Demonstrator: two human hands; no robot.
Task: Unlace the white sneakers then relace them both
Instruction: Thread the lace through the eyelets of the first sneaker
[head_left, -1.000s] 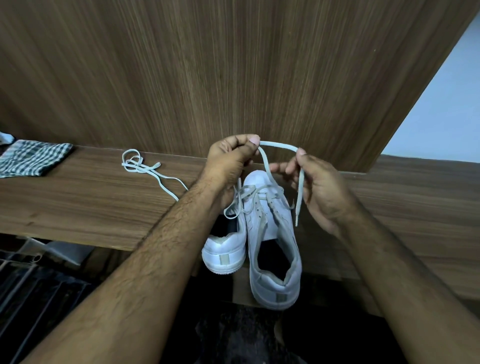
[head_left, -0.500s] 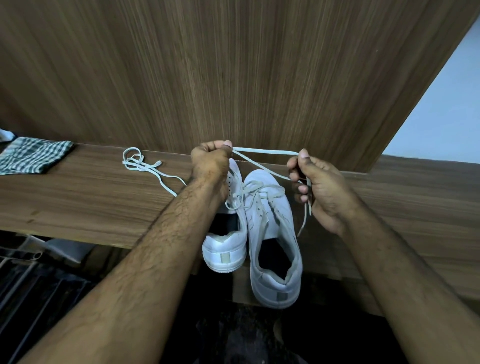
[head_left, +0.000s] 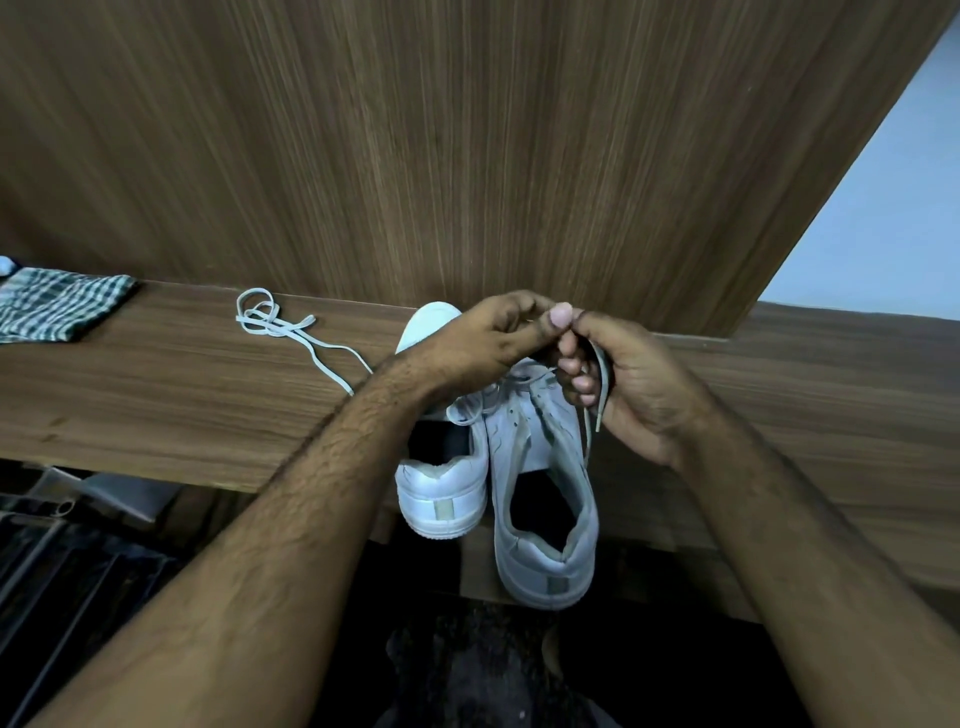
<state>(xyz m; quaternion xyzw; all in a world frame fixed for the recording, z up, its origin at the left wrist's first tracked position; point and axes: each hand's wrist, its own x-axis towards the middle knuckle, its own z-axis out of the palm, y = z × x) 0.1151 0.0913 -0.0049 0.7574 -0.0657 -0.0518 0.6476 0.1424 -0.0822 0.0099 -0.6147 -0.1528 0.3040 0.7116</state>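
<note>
Checked cloth: a folded green-and-white checked cloth (head_left: 57, 310) lies at the far left of the brown wood-grain worktop (head_left: 156, 405).
Loose lace: 1 flat white shoelace (head_left: 291, 332) lies free on the worktop, coiled at its far end, well apart from the cloth, its near end running under the left forearm.
Left sneaker: the white low-top sneaker on the left (head_left: 441, 493) stands heel toward the camera, touching its pair; the loose lace is probably from it, so it looks unlaced, though the forearm hides its eyelets.
Left hand: the left hand (head_left: 483, 343) has its fingers curled, thumb tip meeting the right hand above the shoes; it appears to pinch the lace, but the contact is hidden.
Right sneaker: the white low-top sneaker on the right (head_left: 540, 499) carries a white lace (head_left: 600, 384) through its upper eyelets.
Right hand: the right hand (head_left: 628, 384) has its fingers closed round that lace, whose tip hangs below them.
Progress: whether this lace is coming out or going in cannot be told; at least 1 relacing remains.
</note>
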